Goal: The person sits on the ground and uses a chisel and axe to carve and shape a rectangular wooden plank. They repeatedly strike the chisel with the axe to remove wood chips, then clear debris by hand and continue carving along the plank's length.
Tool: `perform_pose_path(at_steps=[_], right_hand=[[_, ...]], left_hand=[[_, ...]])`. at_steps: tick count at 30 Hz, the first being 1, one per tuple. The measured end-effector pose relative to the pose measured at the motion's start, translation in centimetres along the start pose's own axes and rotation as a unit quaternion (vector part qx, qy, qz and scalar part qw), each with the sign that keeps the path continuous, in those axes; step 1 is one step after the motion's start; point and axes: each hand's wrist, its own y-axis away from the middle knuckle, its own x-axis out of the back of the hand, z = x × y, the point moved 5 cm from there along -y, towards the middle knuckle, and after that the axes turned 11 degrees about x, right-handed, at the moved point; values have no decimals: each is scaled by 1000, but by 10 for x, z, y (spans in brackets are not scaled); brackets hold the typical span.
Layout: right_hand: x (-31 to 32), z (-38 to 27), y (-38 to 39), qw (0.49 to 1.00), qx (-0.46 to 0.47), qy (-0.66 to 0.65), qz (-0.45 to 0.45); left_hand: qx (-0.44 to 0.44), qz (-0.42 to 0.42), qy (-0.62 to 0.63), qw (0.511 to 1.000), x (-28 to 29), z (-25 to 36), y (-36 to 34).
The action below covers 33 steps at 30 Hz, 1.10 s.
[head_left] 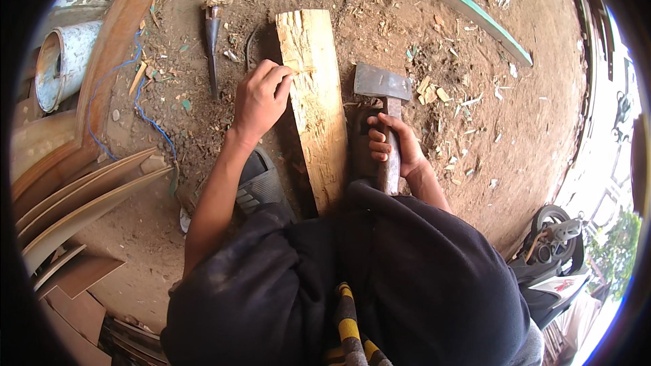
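Observation:
A long, rough-faced wooden beam (pixel 315 105) lies on the ground between my feet, its near end running under my dark clothing. My left hand (pixel 263 98) is at the beam's left edge, thumb and forefinger pinched on a thin wood sliver (pixel 302 70) at its surface. Whether the sliver is still joined to the beam is hard to tell. Right of the beam, my right hand (pixel 400 144) is wrapped round the wooden handle (pixel 390 173) of a hatchet. Its broad grey metal head (pixel 382 83) points away from me. A chisel (pixel 212 47) with a frayed wooden top lies left of the beam.
Wood chips (pixel 434 91) litter the dirt. A green-edged curved board (pixel 461 3) lies at the far right. On the left are a blue string (pixel 150 120), a curved wooden frame (pixel 102 88), a metal cylinder (pixel 68 64) and stacked panels (pixel 88 196). A motorbike (pixel 553 251) stands at right.

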Motion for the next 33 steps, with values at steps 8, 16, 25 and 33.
perform_pose_path(at_steps=[8, 16, 25, 33], right_hand=[[1, -1, 0, 1000, -7, 15, -24], [-3, 0, 1, 1000, -12, -17, -20], [0, 0, 0, 1000, -4, -6, -2], [-1, -1, 0, 1000, -6, -3, -8]], left_hand=[[8, 42, -8, 999, -11, -6, 5], [194, 175, 35, 965, 31, -46, -18], [96, -30, -25, 995, 6, -1, 10], [134, 4, -4, 991, 3, -1, 18]])
